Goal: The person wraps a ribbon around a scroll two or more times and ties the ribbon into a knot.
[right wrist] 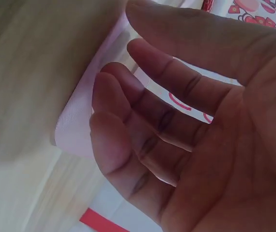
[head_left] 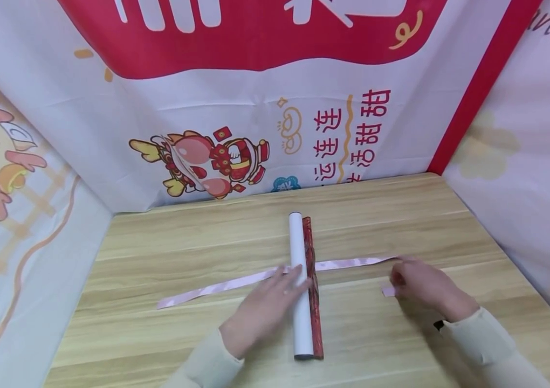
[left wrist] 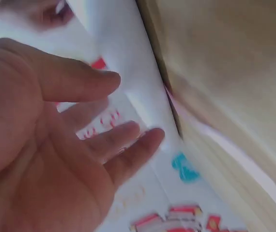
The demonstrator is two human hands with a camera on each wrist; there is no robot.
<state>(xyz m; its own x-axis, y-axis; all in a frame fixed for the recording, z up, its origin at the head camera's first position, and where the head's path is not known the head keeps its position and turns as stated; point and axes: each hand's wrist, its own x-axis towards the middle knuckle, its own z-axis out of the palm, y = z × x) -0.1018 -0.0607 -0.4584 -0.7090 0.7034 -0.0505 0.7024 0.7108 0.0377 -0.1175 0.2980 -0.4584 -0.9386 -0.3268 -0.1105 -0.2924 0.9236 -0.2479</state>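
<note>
White, the rolled tube (head_left: pixel 302 323) lay at lower centre of the head view, its long axis running up the frame, the left hand (head_left: pixel 267 302) spread over it. At lower right, the loosely curled right hand (head_left: pixel 423 285) was nearer the turned-back end of the pink ribbon (head_left: pixel 348 264), which crossed beneath the tube from left to right; whether those fingers pinched it, I could not tell.

Printed cloth (head_left: pixel 255 91) hangs behind a wood-grained table (head_left: pixel 377 218).

Left grip (head_left: pixel 266 303) extends its fingers; right grip (head_left: pixel 425 285) curls loosely.
</note>
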